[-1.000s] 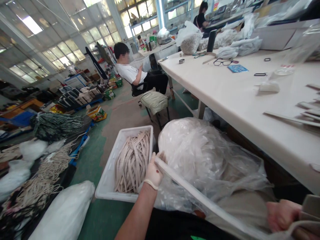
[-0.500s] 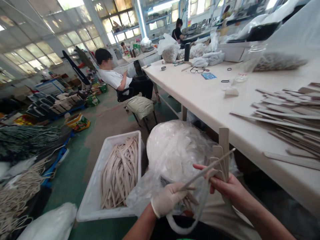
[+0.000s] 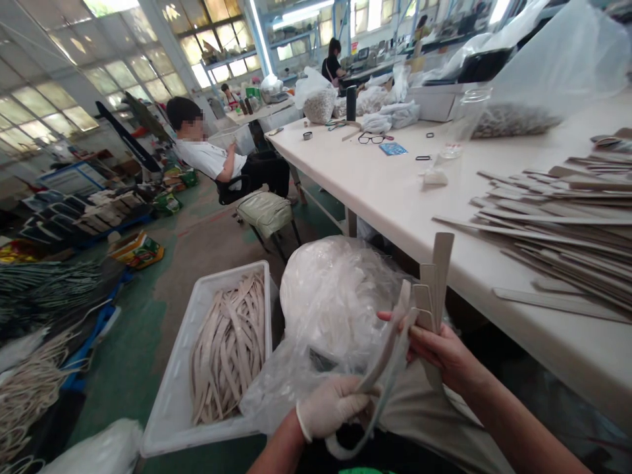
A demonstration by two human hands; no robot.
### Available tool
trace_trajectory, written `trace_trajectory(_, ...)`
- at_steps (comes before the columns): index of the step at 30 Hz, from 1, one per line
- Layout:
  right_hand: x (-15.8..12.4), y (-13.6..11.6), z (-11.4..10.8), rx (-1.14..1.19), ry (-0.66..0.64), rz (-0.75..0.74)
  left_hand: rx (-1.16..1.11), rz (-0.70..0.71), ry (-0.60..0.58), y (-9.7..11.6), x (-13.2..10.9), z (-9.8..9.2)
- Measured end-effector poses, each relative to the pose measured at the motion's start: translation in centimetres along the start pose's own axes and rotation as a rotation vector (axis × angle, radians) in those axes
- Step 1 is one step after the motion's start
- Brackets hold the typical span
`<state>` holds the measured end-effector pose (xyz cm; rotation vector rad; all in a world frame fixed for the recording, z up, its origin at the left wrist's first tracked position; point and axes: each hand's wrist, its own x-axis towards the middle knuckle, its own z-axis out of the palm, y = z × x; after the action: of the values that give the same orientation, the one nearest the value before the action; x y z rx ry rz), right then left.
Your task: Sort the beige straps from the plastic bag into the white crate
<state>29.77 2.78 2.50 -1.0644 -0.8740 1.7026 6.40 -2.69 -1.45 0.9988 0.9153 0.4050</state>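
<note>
My left hand [image 3: 333, 405], in a pale glove, is closed around the lower part of a beige strap [image 3: 384, 352] whose upper end leans toward my other hand. Bare, my right hand [image 3: 439, 349] grips several flat beige straps [image 3: 434, 283], their squared ends fanned upward at different heights. A thin pale strip loops down between both hands. Below and behind them lies a clear plastic bag [image 3: 340, 289] with whitish material inside.
A white bin [image 3: 170, 388] of beige straps stands at the left. More straps [image 3: 557, 230] lie on the long table [image 3: 375, 191] at the right, with glasses [image 3: 371, 139] and a jar farther back. A person [image 3: 212, 158] sits beyond a padded stool [image 3: 265, 214].
The strap in my left hand has swung from a slant pointing right to a steeper position, its end now beside the fanned straps. The view has shifted slightly to the right.
</note>
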Motion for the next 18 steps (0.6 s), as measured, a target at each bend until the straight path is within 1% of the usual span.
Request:
trace_trajectory(4, 0.4, -0.8, -0.3, -0.091, 0.115, -0.065, -0.026, -0.004, -0.029, -0.6, -0.1, -0.7)
trace_trajectory(6, 0.4, -1.0, -0.2, -0.116, 0.159, -0.099, -0.022, 0.057, -0.033, 0.0, -0.1, -0.9)
trace_trajectory(9, 0.1, -1.1, 0.7, -0.156, 0.135, -0.120, -0.039, 0.231, -0.005, 1.9, 0.2, -0.3)
trace_trajectory(11, -0.1, -0.9, 1.4, -0.198, 0.088, -0.139, -0.022, 0.300, 0.050, 2.9, 0.8, 0.6)
trace_trajectory(12, -0.3, -0.9, 1.7, -0.212, 0.074, -0.152, 0.015, 0.301, 0.088, 3.2, 1.1, 1.1)
trace_trajectory(14, -0.5, -0.9, 2.0, -0.214, 0.091, -0.180, 0.125, 0.252, 0.165, 3.2, 1.9, 2.0)
trace_trajectory(16, -0.8, -1.3, 1.8, -0.188, 0.157, -0.210, 0.237, 0.191, 0.187, 2.6, 2.3, 2.5)
trace_trajectory(18, -1.0, -2.1, 1.3, -0.163, 0.240, -0.258, 0.333, 0.172, 0.187, 2.0, 2.5, 2.4)
